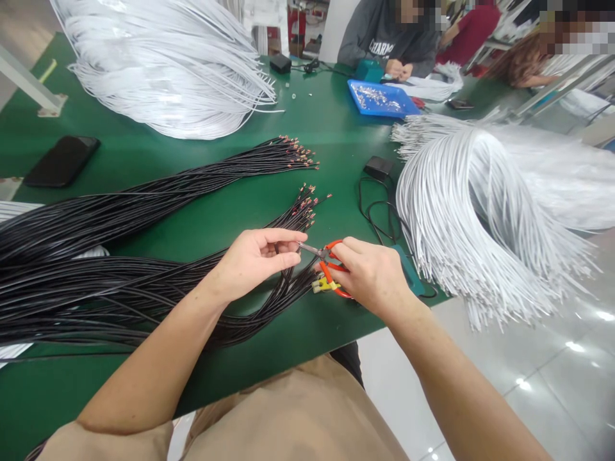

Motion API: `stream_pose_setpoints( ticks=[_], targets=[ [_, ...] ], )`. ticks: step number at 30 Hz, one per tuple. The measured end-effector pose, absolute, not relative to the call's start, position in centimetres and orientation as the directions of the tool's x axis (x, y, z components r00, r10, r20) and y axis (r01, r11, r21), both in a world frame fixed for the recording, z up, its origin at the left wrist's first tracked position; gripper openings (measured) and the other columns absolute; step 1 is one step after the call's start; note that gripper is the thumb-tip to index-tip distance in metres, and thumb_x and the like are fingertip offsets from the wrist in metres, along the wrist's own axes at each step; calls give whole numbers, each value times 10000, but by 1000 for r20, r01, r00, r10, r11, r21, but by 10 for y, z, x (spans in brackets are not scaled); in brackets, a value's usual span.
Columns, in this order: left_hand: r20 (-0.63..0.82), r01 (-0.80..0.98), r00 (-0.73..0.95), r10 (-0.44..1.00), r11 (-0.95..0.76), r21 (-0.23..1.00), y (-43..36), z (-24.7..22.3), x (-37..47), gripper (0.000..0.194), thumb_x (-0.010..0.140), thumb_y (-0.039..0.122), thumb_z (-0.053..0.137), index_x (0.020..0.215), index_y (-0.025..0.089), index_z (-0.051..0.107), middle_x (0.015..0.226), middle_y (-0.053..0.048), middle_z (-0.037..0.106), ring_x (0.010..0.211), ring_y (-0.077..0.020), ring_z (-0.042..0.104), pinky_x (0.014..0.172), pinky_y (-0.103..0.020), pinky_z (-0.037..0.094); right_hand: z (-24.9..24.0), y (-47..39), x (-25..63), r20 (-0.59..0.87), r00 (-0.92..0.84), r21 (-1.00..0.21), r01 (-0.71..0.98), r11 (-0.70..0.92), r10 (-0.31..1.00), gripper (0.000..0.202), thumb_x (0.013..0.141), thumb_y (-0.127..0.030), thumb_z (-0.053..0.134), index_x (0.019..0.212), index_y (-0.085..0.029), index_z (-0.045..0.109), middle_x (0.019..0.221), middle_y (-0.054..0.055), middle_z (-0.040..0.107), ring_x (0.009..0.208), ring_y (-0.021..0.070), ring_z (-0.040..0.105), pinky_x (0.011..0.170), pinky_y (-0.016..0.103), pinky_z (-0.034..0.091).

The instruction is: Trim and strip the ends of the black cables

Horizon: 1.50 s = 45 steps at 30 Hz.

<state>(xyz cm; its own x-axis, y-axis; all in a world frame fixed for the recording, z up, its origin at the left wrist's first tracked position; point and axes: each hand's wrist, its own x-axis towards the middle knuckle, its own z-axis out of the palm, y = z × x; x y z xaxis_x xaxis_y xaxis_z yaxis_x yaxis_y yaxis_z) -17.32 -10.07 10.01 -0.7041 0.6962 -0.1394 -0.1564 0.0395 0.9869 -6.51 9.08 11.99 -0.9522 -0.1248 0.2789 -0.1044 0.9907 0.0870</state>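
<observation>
My right hand (pixel 368 269) is closed on orange-handled pliers (pixel 327 256), whose jaws point left toward my other hand. My left hand (pixel 262 259) pinches at the tip of the jaws; a black cable end seems to be between its thumb and fingers, though the fingers mostly hide it. Beneath and left of my hands lie black cables (pixel 168 275) in a thick bundle, several ends curving up near the pliers. A further black bundle (pixel 206 169) lies behind, with copper-coloured ends facing right. Yellow-and-white pieces (pixel 319 283) sit just below the pliers.
White cable bundles lie at the back left (pixel 163 64) and hang over the right table edge (pixel 456 211). A blue tray (pixel 382 100) holds small metal parts. A phone (pixel 62 161) lies left. A black adapter (pixel 378 168) trails its cord. People sit across the green table (pixel 346 141).
</observation>
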Motion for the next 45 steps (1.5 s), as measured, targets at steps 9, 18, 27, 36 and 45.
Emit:
stream_pose_setpoints(
  ticks=[9,18,27,36,45],
  targets=[
    [-93,-78,-725,682,53,996,-100,100,-173,332,700,250,753,1029,206,736,844,-31,674,775,-139,606,788,-298,514,129,89,-65,270,-962,-126,7,992,41,430,836,-562,549,648,-177,586,597,-9,502,520,93,404,504,256,210],
    [-75,-75,-730,679,29,997,-100,105,-171,328,704,223,746,1031,219,737,830,-19,660,771,-128,600,765,-269,512,122,87,-64,313,-948,36,-46,998,-55,399,858,-554,538,736,-188,642,640,3,552,553,119,416,532,269,234],
    [-34,-19,-741,670,29,999,-100,101,-170,313,724,273,741,1034,237,743,831,-25,675,765,-140,591,735,-269,500,125,89,-59,326,-942,88,-48,995,-74,300,873,-443,539,746,-195,651,633,6,548,551,124,423,535,273,237],
    [-54,-19,-737,673,60,998,-99,104,-170,309,735,251,728,1043,227,740,895,-38,706,807,-147,620,772,-279,513,128,88,-58,324,-943,122,-44,992,-82,248,867,-390,558,743,-194,645,628,-3,561,550,122,437,530,269,247],
    [-15,-20,-719,694,0,1000,-100,101,-168,288,759,224,707,1046,248,734,915,-30,722,839,-151,647,807,-279,524,129,87,-57,313,-947,136,-31,990,-72,229,851,-383,580,733,-196,638,644,-11,581,538,118,448,529,270,245]
  ],
)
